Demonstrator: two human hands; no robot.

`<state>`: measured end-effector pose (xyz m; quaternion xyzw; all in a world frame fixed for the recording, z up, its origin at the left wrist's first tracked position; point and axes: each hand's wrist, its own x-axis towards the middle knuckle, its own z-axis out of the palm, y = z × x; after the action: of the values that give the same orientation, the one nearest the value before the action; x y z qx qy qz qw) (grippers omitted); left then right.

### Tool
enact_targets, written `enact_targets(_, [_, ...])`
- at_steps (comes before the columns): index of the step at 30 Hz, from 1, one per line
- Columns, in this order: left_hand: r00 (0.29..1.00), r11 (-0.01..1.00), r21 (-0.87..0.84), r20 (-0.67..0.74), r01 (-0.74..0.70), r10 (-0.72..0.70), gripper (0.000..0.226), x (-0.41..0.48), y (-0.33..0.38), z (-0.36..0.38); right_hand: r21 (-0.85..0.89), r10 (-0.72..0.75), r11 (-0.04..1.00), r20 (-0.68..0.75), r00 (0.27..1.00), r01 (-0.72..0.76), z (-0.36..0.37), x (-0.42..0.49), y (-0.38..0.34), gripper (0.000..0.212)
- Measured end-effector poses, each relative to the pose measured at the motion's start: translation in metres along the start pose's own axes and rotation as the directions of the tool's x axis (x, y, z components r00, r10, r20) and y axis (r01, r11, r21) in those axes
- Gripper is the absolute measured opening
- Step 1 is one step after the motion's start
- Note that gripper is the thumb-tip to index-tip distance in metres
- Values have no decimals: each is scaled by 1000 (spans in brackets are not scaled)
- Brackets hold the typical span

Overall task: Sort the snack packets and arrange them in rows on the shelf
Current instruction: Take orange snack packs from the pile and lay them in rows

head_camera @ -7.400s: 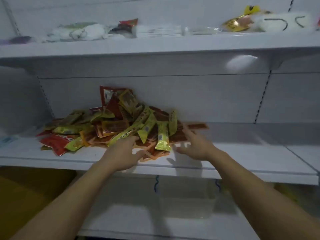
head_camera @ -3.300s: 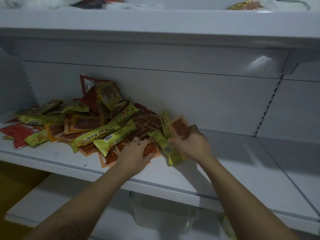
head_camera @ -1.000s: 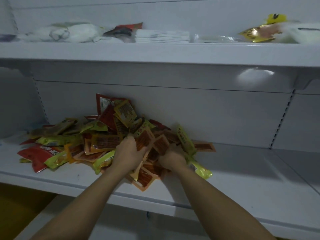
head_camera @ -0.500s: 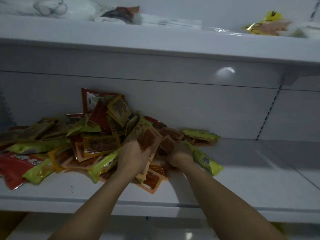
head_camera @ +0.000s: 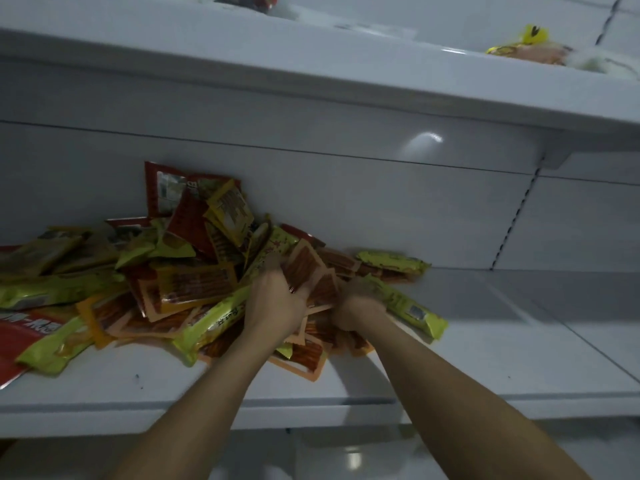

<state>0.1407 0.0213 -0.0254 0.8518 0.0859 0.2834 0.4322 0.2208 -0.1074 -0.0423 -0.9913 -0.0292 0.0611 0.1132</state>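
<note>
A loose heap of snack packets [head_camera: 194, 282] in orange, green-yellow and red lies on the white shelf [head_camera: 485, 355], left of centre and against the back panel. My left hand [head_camera: 277, 299] grips a small stack of flat orange packets [head_camera: 304, 265] at the heap's right end. Just to its right, my right hand [head_camera: 356, 306] is curled into the orange packets, fingers hidden among them. A long green-yellow packet [head_camera: 408, 306] lies beside that hand, and another green-yellow packet [head_camera: 391, 261] rests behind it.
The shelf's right half is bare white surface up to a panel seam. An upper shelf [head_camera: 311, 60] overhangs closely, with a yellow bag [head_camera: 523, 46] on it. A large red packet [head_camera: 20, 337] lies at the far left edge. A lower shelf shows below.
Both hands stay dug into the heap's right end, gathering orange packets. The camera has tilted and moved closer. The long green-yellow packet has slid slightly right of my right hand.
</note>
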Motion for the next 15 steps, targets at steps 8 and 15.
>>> enact_targets(8, [1000, 997, -75, -2, 19, -19, 72, -2, 3, -1, 256, -43, 964, -103, 994, 68, 3, -8, 17, 46])
enact_targets(15, [991, 972, -219, -121, -88, 63, 36, 7, 46, 26, 474, -35, 866, -262, 964, 160, -49, -6, 62, 42])
